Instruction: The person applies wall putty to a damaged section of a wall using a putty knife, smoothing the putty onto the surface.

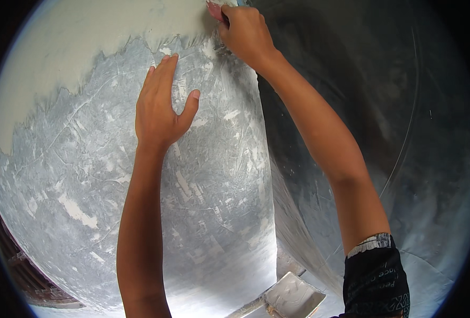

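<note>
My left hand (160,108) rests on a large grey, patchy surface (92,169), its fingers stretched out and the thumb apart. It holds nothing. Up at the top edge, my right hand (246,36) grips a reddish-pink putty spreader (215,11), only part of which shows. The spreader is at the lower border of a smooth cream putty coat (86,42), near the surface's right edge. That coat ends in a ragged line above my left hand. Whitish smears dot the grey area below.
A shallow tray (296,297) with pale putty in it stands at the bottom, right of centre. Dark, smooth sheeting (362,90) lies to the right of the surface, with a thin light line curving down it. Dark ribbed material (28,270) shows at the lower left.
</note>
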Tool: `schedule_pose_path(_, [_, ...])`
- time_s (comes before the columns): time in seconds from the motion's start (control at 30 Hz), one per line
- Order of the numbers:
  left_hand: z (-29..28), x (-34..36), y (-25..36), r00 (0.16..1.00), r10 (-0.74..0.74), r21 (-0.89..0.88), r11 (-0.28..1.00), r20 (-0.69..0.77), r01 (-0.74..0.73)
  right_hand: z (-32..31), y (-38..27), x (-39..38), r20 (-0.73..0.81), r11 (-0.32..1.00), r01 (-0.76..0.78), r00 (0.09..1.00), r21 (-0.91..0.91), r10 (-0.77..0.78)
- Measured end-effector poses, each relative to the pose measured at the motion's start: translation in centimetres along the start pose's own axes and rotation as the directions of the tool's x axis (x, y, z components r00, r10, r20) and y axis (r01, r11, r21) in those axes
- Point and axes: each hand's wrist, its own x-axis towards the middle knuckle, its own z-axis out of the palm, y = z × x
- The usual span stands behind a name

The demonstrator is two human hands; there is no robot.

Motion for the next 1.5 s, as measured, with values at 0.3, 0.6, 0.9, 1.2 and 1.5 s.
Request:
schedule_pose_path(0.3, [-1.1, -0.9, -1.2, 0.999, 0.005, 0.012, 1.0, -0.038, -0.005, -0.7, -6.4, -7.7, 0.2, 0.983, 0.014, 0.978, 0.184, -0.051])
schedule_pose_path(0.6, [0.3, -0.1, -0.2, 1.0, -0.008, -0.026, 1.0, -0.019, 0.008, 0.8, 2.2, -0.2, 0.042, 0.988, 0.108, 0.994, -0.115, -0.104])
schedule_pose_path(0.9, [-0.5, -0.7, -0.7, 0.999, -0.022, -0.017, 1.0, -0.027, 0.021, -1.9, -2.9, -0.8, 0.153, 0.976, -0.067, 0.988, 0.205, 0.036])
schedule_pose_path(1.2, [-1.1, -1.2, -1.4, 0.998, -0.039, -0.04, 0.999, -0.055, 0.037, -0.3, -6.4, -7.6, 0.217, 0.976, 0.066, 0.97, 0.208, -0.111])
schedule_pose_path(1.5, [0.1, -0.1, -0.4, 0.996, -0.039, -0.065, 0.997, -0.085, 0.034, 0.4, -0.2, 1.3, -0.036, 0.997, 0.036, 0.999, -0.068, -0.039])
